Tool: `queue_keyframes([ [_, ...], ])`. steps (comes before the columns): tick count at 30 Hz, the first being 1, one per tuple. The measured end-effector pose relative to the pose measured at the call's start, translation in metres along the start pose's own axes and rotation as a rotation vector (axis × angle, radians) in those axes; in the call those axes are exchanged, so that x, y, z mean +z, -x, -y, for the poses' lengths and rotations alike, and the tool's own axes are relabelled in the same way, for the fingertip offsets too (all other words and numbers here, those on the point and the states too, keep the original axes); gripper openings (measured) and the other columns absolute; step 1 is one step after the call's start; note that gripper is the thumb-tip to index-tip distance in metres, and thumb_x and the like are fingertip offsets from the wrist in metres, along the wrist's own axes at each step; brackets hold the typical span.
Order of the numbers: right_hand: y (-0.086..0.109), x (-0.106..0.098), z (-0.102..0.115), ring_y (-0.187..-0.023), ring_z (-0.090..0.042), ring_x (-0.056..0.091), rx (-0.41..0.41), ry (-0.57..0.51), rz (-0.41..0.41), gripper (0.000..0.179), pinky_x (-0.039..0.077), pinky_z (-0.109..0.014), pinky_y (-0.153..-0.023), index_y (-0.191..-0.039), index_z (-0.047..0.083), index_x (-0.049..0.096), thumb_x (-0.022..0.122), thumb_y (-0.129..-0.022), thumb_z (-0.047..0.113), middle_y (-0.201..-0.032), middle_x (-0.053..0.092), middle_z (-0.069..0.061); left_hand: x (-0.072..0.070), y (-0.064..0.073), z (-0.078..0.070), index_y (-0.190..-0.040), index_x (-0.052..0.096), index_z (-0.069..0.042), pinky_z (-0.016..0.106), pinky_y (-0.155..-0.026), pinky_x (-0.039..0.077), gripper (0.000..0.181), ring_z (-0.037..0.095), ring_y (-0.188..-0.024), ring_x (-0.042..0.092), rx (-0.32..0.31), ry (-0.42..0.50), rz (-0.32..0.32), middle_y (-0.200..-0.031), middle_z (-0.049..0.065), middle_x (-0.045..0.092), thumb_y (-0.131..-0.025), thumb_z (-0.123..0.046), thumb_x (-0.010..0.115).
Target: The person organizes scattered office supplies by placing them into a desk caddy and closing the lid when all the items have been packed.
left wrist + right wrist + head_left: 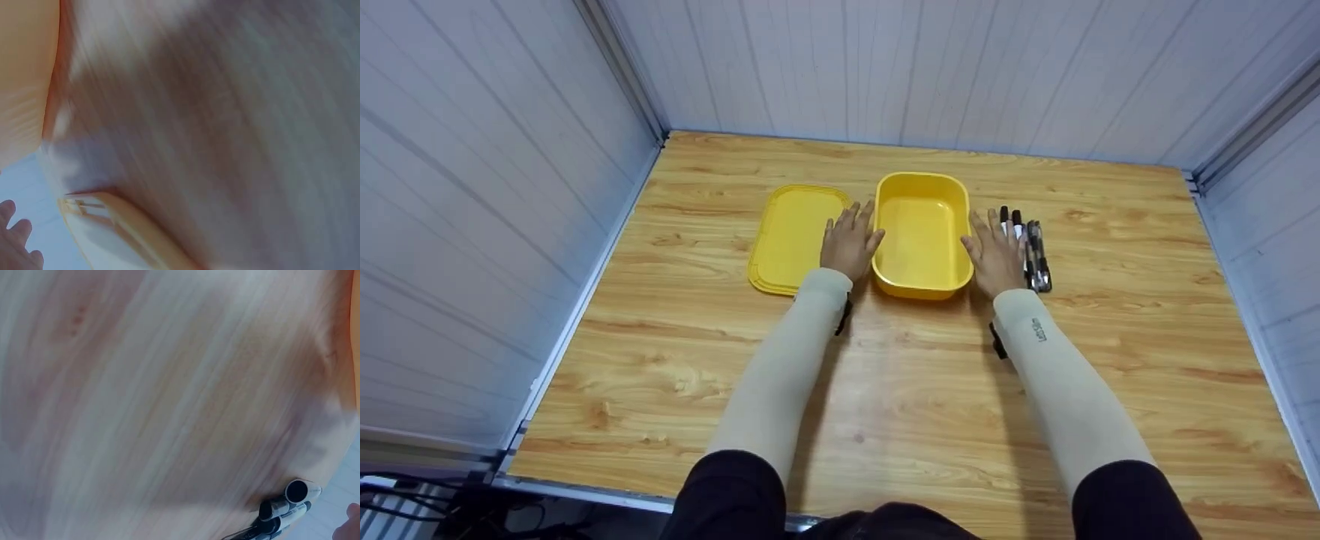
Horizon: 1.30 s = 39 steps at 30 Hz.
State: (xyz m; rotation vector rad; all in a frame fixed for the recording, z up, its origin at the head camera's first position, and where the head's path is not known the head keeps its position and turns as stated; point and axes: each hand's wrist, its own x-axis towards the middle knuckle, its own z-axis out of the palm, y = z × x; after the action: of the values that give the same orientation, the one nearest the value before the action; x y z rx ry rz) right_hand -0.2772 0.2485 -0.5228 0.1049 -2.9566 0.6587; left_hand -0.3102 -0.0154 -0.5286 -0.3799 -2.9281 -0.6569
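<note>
A yellow plastic box [924,232] stands without a cover on the wooden table, its inside bare. Left of it lies a flat yellow lid [795,236]. My left hand [849,244] is between lid and box, fingers straight and spread, the thumb near the box's left wall. On the other side, my right hand [996,255] has its fingers extended beside the right wall. Neither hand holds anything. Several black and white markers and pens [1037,259] lie just right of my right hand, partly hidden by it. The right wrist view shows marker ends [296,491] close up.
Pale panel walls [840,67] enclose the wooden table [675,360] at the back and both sides. Dark cables [412,499] hang beyond the front left corner.
</note>
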Motion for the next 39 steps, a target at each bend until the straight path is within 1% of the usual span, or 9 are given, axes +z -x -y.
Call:
queue_keyframes([
  [3,-0.002,-0.001,0.0,-0.133,-0.036,0.0,-0.005,0.004,-0.004,0.053,-0.012,-0.05,-0.101,-0.143,0.027,0.024,0.029,-0.095,0.047,-0.149,0.005,-0.006,-0.001,-0.001,-0.001,-0.144,0.022,-0.02,0.044,-0.103,0.02,0.057,0.023,-0.126,0.033,0.0,0.074,-0.013,-0.14,0.006,0.034,-0.094,-0.045,0.036],
  [6,-0.002,-0.001,0.001,-0.132,-0.038,0.002,-0.005,0.006,-0.004,0.051,-0.011,-0.051,-0.101,-0.143,0.027,0.026,0.031,-0.095,0.045,-0.149,0.006,-0.007,-0.001,0.0,-0.003,-0.143,0.027,-0.02,0.041,-0.099,0.028,0.055,0.021,-0.118,0.041,-0.024,0.164,-0.029,-0.131,0.005,0.043,-0.094,-0.04,0.042],
  [9,-0.002,-0.001,0.001,-0.132,-0.038,0.002,-0.002,0.005,-0.009,0.05,-0.009,-0.053,-0.101,-0.142,0.027,0.027,0.032,-0.095,0.044,-0.149,0.007,-0.007,0.0,0.001,-0.006,-0.141,0.031,-0.019,0.035,-0.089,0.037,0.053,0.017,-0.103,0.05,-0.059,0.285,-0.047,-0.118,0.003,0.049,-0.093,-0.035,0.046],
  [13,-0.001,0.001,0.002,-0.133,-0.036,0.002,-0.001,0.003,-0.018,0.052,-0.005,-0.054,-0.102,-0.142,0.027,0.028,0.032,-0.094,0.047,-0.148,0.011,-0.009,0.005,0.003,-0.008,-0.138,0.037,-0.013,0.027,-0.071,0.044,0.049,0.013,-0.083,0.052,-0.094,0.475,-0.08,-0.1,0.003,0.049,-0.093,-0.026,0.049],
  [16,-0.001,0.002,0.002,-0.132,-0.037,0.004,-0.005,-0.001,-0.026,0.051,-0.004,-0.054,-0.102,-0.142,0.026,0.03,0.033,-0.094,0.045,-0.147,0.016,-0.011,0.009,0.003,-0.011,-0.135,0.041,-0.01,0.025,-0.067,0.043,0.045,0.013,-0.077,0.051,-0.118,0.555,-0.113,-0.091,0.003,0.05,-0.093,-0.022,0.051],
  [24,-0.003,0.002,0.0,-0.133,-0.037,0.003,-0.026,-0.029,-0.048,0.048,-0.005,-0.05,-0.103,-0.14,0.021,0.033,0.037,-0.096,0.038,-0.142,0.025,-0.018,0.008,0.003,-0.018,-0.132,0.047,-0.009,0.024,-0.059,0.038,0.042,0.014,-0.066,0.046,-0.183,0.63,-0.163,-0.077,0.001,0.05,-0.091,-0.016,0.054],
  [27,-0.003,0.002,-0.001,-0.132,-0.037,0.008,-0.041,-0.042,-0.061,0.048,0.002,-0.051,-0.104,-0.14,0.02,0.034,0.037,-0.096,0.039,-0.14,0.029,-0.018,0.008,0.003,-0.02,-0.13,0.049,-0.008,0.023,-0.057,0.036,0.04,0.014,-0.062,0.043,-0.204,0.642,-0.175,-0.073,0.001,0.048,-0.091,-0.015,0.055],
  [33,-0.003,0.001,0.0,-0.125,-0.031,0.028,-0.056,-0.082,-0.083,0.05,0.022,-0.047,-0.101,-0.14,0.021,0.035,0.043,-0.094,0.037,-0.134,0.038,-0.014,0.012,0.001,-0.019,-0.128,0.051,-0.009,0.022,-0.053,0.035,0.039,0.011,-0.058,0.043,-0.228,0.656,-0.183,-0.069,-0.001,0.05,-0.09,-0.016,0.056],
  [39,-0.001,0.002,-0.002,-0.124,-0.028,0.032,-0.035,-0.142,-0.052,0.052,0.022,-0.043,-0.102,-0.141,0.025,0.031,0.039,-0.093,0.044,-0.133,0.041,-0.01,0.012,0.0,-0.019,-0.128,0.052,-0.008,0.021,-0.052,0.035,0.039,0.011,-0.058,0.043,-0.237,0.664,-0.186,-0.068,0.0,0.051,-0.09,-0.016,0.056],
])
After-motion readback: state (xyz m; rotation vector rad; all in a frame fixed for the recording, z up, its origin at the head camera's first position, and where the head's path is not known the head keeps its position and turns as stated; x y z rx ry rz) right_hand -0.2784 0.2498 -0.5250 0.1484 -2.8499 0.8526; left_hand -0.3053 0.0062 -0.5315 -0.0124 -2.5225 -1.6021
